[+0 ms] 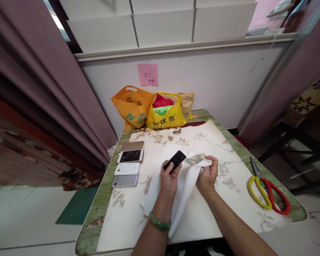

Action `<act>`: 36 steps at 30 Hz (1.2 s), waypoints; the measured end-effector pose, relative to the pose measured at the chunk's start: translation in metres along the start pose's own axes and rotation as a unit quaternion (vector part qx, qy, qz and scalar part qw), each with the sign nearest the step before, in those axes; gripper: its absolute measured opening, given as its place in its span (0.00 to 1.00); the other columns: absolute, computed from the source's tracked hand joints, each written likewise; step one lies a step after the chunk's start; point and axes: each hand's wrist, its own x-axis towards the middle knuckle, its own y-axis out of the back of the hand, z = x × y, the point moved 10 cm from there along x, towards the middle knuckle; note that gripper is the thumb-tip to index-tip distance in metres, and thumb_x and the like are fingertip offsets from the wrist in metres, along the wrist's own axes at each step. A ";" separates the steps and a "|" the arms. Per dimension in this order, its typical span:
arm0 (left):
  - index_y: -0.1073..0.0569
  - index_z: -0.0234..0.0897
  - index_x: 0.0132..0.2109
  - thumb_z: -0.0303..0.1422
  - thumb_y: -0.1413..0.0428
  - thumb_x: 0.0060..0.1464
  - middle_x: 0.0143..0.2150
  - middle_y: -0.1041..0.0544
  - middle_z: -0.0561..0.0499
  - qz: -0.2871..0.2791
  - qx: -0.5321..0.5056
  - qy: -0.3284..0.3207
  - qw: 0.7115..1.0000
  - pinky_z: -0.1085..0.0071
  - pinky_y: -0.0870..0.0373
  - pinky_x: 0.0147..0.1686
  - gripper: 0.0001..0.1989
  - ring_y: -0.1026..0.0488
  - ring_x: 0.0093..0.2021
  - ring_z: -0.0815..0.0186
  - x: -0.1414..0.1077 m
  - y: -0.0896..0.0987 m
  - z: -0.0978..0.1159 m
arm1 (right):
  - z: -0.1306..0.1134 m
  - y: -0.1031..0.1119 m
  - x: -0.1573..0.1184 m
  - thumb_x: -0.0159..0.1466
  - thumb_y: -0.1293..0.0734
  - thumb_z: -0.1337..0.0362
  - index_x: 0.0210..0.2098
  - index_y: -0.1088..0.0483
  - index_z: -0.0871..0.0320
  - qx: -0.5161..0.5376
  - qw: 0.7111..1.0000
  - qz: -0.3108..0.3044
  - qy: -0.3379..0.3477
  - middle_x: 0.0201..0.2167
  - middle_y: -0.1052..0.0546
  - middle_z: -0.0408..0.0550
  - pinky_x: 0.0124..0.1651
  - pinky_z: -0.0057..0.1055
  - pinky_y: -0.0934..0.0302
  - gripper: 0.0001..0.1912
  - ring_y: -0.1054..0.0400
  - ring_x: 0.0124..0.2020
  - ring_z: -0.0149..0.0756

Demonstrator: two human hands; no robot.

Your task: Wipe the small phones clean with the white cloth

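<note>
My left hand is closed around a black smartphone, with the thumb along its near edge and the dark screen facing up. Gathered between the fingers of my right hand is the edge of a white cloth. The cloth hangs in folds beside the phone and spreads under my left wrist. To the left, several phones lie in a column: a gold one, one with a cracked screen, a white one and a silver one.
Scissors with yellow and red handles lie at the table's right edge. A small bottle and a brownish loop sit farther back. An orange bag, a yellow bag and a tan pouch stand against the wall.
</note>
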 end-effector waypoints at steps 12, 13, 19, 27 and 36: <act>0.25 0.36 0.44 0.30 0.36 0.44 0.38 0.20 0.47 -0.011 0.077 0.046 0.996 0.67 0.27 0.40 0.17 0.23 0.37 0.63 -0.002 0.004 -0.008 | -0.004 -0.027 -0.004 0.64 0.40 0.55 0.45 0.33 0.58 0.137 0.983 -0.104 -0.067 0.29 0.28 0.44 0.35 0.32 0.38 0.16 0.32 0.28 0.33; 0.25 0.36 0.46 0.31 0.36 0.45 0.39 0.20 0.47 -0.023 0.098 0.045 0.994 0.67 0.27 0.41 0.18 0.23 0.37 0.63 -0.003 0.002 -0.009 | -0.002 -0.031 -0.005 0.65 0.42 0.53 0.45 0.32 0.59 0.151 0.978 -0.123 -0.080 0.29 0.27 0.46 0.34 0.32 0.37 0.18 0.31 0.28 0.34; 0.26 0.36 0.45 0.35 0.35 0.43 0.38 0.20 0.48 -0.033 0.149 0.035 0.988 0.64 0.29 0.40 0.20 0.23 0.36 0.61 -0.009 -0.002 -0.008 | 0.020 -0.034 -0.004 0.61 0.35 0.50 0.54 0.34 0.59 0.157 0.965 -0.112 -0.176 0.14 0.33 0.36 0.18 0.24 0.47 0.26 0.43 0.12 0.26; 0.24 0.35 0.38 0.35 0.33 0.37 0.32 0.21 0.50 -0.020 0.212 0.000 0.977 0.68 0.30 0.37 0.18 0.25 0.32 0.64 -0.010 -0.008 -0.002 | 0.020 -0.053 -0.010 0.57 0.31 0.48 0.36 0.28 0.59 0.048 0.956 -0.235 -0.167 0.15 0.35 0.36 0.18 0.24 0.54 0.20 0.49 0.15 0.26; 0.24 0.34 0.34 0.37 0.34 0.39 0.27 0.24 0.52 -0.071 0.319 -0.023 0.945 0.73 0.34 0.32 0.15 0.30 0.28 0.69 -0.010 -0.016 -0.002 | 0.005 -0.049 -0.004 0.56 0.31 0.49 0.31 0.31 0.58 -0.027 0.969 -0.229 -0.086 0.25 0.29 0.40 0.32 0.26 0.41 0.17 0.37 0.28 0.32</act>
